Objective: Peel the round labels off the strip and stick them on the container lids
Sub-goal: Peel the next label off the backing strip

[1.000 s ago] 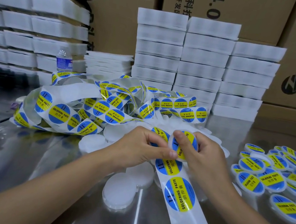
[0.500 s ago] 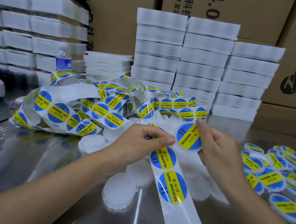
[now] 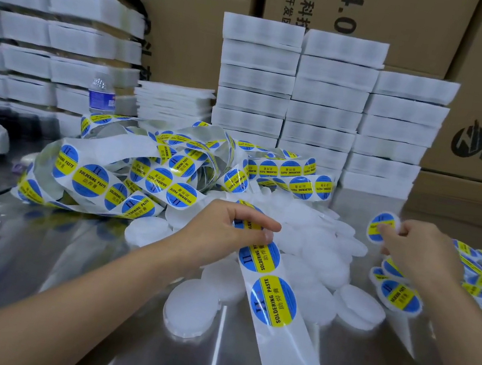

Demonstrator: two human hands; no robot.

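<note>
Strip (image 3: 296, 352) pinched by left hand (image 3: 224, 231); labelled lid (image 3: 381, 227) in right hand (image 3: 416, 252).

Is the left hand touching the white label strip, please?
Touching: the head view shows the left hand pinching the white paper label strip between thumb and fingers.

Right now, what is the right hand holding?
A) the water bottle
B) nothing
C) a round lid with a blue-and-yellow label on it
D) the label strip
C: the right hand pinches a labelled lid above the table, next to the pile of finished lids, while the left hand grips the label strip.
</note>
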